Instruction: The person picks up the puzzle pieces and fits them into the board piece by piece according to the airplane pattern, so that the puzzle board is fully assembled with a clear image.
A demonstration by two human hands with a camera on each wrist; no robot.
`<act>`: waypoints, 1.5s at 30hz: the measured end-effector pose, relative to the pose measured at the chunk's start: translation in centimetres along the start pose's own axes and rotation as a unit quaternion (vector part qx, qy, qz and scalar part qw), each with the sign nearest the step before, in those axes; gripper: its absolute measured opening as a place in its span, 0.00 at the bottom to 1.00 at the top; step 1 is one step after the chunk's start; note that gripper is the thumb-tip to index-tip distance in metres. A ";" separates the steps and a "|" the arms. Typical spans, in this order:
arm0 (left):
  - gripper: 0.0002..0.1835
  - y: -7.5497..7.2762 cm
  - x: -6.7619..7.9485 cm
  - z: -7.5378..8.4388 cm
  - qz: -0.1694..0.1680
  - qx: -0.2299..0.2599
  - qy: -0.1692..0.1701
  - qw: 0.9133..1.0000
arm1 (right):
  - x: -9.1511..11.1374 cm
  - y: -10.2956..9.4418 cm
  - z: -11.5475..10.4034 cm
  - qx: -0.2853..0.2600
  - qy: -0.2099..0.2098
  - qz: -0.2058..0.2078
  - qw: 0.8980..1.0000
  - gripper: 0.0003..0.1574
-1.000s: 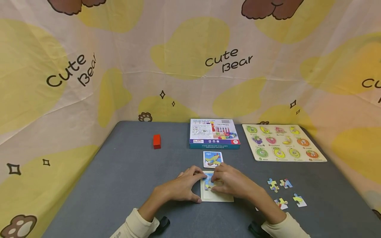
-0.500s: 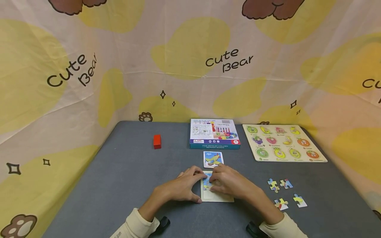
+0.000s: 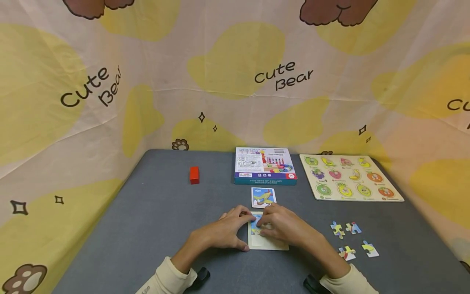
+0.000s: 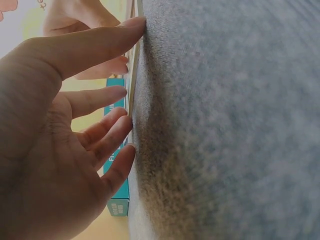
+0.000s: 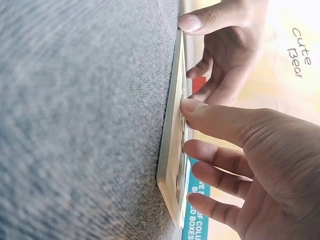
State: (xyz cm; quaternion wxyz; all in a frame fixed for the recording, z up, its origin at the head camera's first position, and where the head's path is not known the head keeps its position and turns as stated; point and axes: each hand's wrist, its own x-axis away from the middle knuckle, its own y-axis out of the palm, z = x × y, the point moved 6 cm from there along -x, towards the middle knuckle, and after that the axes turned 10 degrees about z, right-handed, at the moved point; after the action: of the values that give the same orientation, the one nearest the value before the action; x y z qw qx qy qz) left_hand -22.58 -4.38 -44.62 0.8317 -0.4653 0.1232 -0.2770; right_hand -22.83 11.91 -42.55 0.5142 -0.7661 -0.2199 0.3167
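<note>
A pale wooden puzzle board (image 3: 269, 244) lies on the grey table, with blue and yellow jigsaw pieces (image 3: 255, 229) set along its left side. My left hand (image 3: 225, 229) steadies the board's left edge, thumb at the near corner and index fingertip on its upper left. In the left wrist view that hand's fingers are spread and relaxed. Over the board, my right hand (image 3: 284, 222) presses its fingertips and thumb onto the pieces. The right wrist view has the fingers (image 5: 215, 152) apart, touching the board's top. Part of the board is hidden under this hand.
Just beyond the board lies a picture card (image 3: 262, 197) with a yellow plane. Several loose jigsaw pieces (image 3: 369, 248) lie to the right. Farther back are a red block (image 3: 194, 175), a boxed bead set (image 3: 265, 165) and a fruit board (image 3: 352, 177).
The right hand has shifted slightly left over the board. The jigsaw piece under it has moved left and now lies closer to the board's left border. The left hand stays put.
</note>
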 end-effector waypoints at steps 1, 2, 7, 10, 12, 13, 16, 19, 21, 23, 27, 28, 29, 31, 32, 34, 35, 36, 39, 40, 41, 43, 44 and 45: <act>0.43 0.0 0.0 0.0 -0.001 0.000 0.000 1.000 | 0.0 0.0 0.0 0.000 0.000 -0.001 1.000 0.11; 0.43 0.0 0.0 0.0 -0.001 0.001 0.000 1.000 | 0.0 -0.1 -0.1 0.000 0.000 -0.002 1.000 0.11; 0.43 -0.1 0.1 0.1 0.000 0.002 0.001 1.000 | 0.0 -0.1 0.0 -0.002 0.004 0.003 1.000 0.11; 0.44 0.0 0.1 0.1 0.000 0.000 0.003 1.000 | 0.0 0.0 0.1 -0.003 0.003 0.014 1.000 0.10; 0.43 -0.1 0.1 0.1 0.003 -0.001 0.005 1.000 | 0.0 0.0 0.1 -0.004 0.001 0.023 1.000 0.10; 0.42 -0.1 0.1 0.1 0.006 -0.001 0.008 1.000 | 0.0 0.0 0.1 -0.005 0.001 0.028 1.000 0.10; 0.37 -0.2 0.1 0.2 0.015 0.002 0.017 1.000 | 0.0 0.0 0.1 -0.009 0.009 0.041 0.999 0.11; 0.31 -0.3 0.1 0.5 0.024 0.005 0.034 0.999 | 0.1 0.0 0.2 -0.013 0.033 0.049 0.998 0.12; 0.29 -0.4 0.1 0.8 0.027 0.000 0.046 0.999 | 0.2 0.0 0.3 -0.012 0.054 0.049 0.997 0.13; 0.27 -0.3 0.1 1.0 0.025 -0.009 0.057 0.998 | 0.2 0.0 0.4 -0.008 0.069 0.051 0.996 0.13; 0.24 -0.2 0.2 1.4 0.017 -0.028 0.073 0.997 | 0.2 -0.2 0.5 -0.001 0.075 0.059 0.995 0.13; 0.23 -0.2 0.2 1.4 0.015 -0.030 0.075 0.997 | 0.2 -0.2 0.4 0.001 0.072 0.062 0.995 0.13; 0.23 -0.2 0.2 1.4 0.013 -0.032 0.077 0.996 | 0.2 -0.2 0.5 0.002 0.070 0.064 0.995 0.12; 0.23 -0.2 0.3 1.5 0.008 -0.035 0.077 0.996 | 0.2 -0.3 0.5 0.002 0.068 0.066 0.996 0.12; 0.23 -0.2 0.3 1.5 0.006 -0.035 0.077 0.996 | 0.2 -0.3 0.5 0.000 0.067 0.065 0.996 0.12; 0.23 -0.1 0.3 1.4 0.003 -0.035 0.077 0.996 | 0.2 -0.3 0.6 -0.002 0.067 0.061 0.996 0.13; 0.23 -0.1 0.4 1.4 0.002 -0.035 0.077 0.996 | 0.2 -0.3 0.7 -0.006 0.068 0.058 0.996 0.14; 0.23 -0.1 0.4 1.4 0.002 -0.035 0.077 0.996 | 0.2 -0.3 0.8 -0.010 0.069 0.053 0.996 0.14; 0.24 -0.1 0.4 1.3 0.003 -0.036 0.078 0.996 | 0.3 -0.4 1.1 -0.031 0.079 0.037 0.996 0.16; 0.24 -0.1 0.4 1.3 0.003 -0.037 0.079 0.996 | 0.4 -0.5 1.2 -0.046 0.086 0.029 0.995 0.17; 0.25 -0.1 0.4 1.3 0.002 -0.038 0.079 0.996 | 0.5 -0.5 1.4 -0.061 0.093 0.024 0.994 0.17; 0.26 -0.1 0.4 1.3 0.003 -0.039 0.082 0.996 | 0.8 -0.6 1.9 -0.089 0.113 0.012 0.989 0.18; 0.26 -0.1 0.4 1.3 0.004 -0.041 0.083 0.996 | 1.0 -0.7 2.2 -0.102 0.119 0.011 0.988 0.17; 0.26 -0.1 0.4 1.3 0.004 -0.041 0.083 0.996 | 1.2 -0.7 2.5 -0.115 0.126 0.010 0.985 0.17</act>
State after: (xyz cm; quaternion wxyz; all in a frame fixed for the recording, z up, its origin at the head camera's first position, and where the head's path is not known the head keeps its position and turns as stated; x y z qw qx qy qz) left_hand -21.70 -3.71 -43.79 0.7998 -0.4740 0.2048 -0.3063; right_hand -23.71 14.60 -42.85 0.4432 -0.8559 -0.1810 0.1955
